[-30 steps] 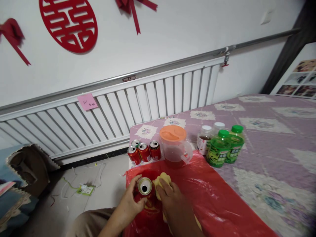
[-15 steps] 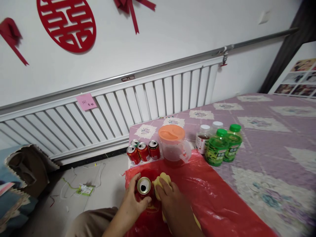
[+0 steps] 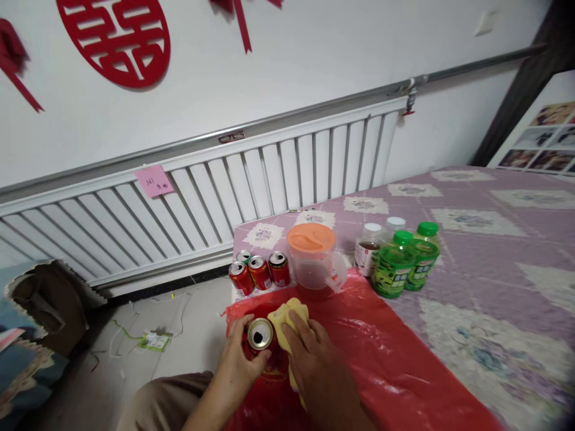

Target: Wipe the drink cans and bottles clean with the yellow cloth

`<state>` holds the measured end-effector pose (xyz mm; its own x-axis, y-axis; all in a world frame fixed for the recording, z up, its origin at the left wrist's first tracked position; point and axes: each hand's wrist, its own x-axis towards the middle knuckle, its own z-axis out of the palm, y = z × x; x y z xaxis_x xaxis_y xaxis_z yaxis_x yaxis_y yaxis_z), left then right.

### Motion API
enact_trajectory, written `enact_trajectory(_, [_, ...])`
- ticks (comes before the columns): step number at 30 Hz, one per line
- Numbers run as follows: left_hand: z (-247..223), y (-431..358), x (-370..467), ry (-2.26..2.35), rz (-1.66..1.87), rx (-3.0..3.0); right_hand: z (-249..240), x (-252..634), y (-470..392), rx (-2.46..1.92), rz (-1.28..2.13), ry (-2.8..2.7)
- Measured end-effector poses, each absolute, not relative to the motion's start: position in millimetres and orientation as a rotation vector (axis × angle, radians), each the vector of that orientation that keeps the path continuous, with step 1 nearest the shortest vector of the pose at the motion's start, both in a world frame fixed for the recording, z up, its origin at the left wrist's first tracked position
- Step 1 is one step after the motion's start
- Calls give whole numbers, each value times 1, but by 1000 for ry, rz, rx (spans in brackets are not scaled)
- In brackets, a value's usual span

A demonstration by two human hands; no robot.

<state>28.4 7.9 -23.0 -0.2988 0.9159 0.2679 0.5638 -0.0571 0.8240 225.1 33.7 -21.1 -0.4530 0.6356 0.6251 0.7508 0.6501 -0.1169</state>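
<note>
My left hand point(image 3: 242, 353) is wrapped around an opened red drink can point(image 3: 260, 333), its gold-rimmed top facing up and its mouth hole dark. Beside it, my right hand point(image 3: 309, 353) grips a yellow cloth point(image 3: 287, 317) and presses it close to the can's right side. Part of the cloth hangs below the fingers. Both hands are over a red plastic sheet point(image 3: 359, 347) spread on the table. Just beyond stand several opened drink cans point(image 3: 259, 272) in a group, next to a clear plastic pitcher point(image 3: 311, 269) with an orange lid.
Two green-capped bottles of green liquid point(image 3: 393, 269) and white-capped bottles point(image 3: 368, 254) stand right of the pitcher on the purple patterned tablecloth point(image 3: 476, 257). A white radiator point(image 3: 269, 179) runs along the wall behind. On the floor at left lies a green-and-white power strip point(image 3: 156, 341) with cords.
The cloth in my right hand has moved slightly up and left, nearer the can's top edge. My left hand keeps its hold on the can. The view has shifted slightly.
</note>
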Motion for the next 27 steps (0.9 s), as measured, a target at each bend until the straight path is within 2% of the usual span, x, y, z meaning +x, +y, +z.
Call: enact_trajectory(27, [-21,6,18,1536,1188,1390,-22,222,39,-1058,-136,-2203])
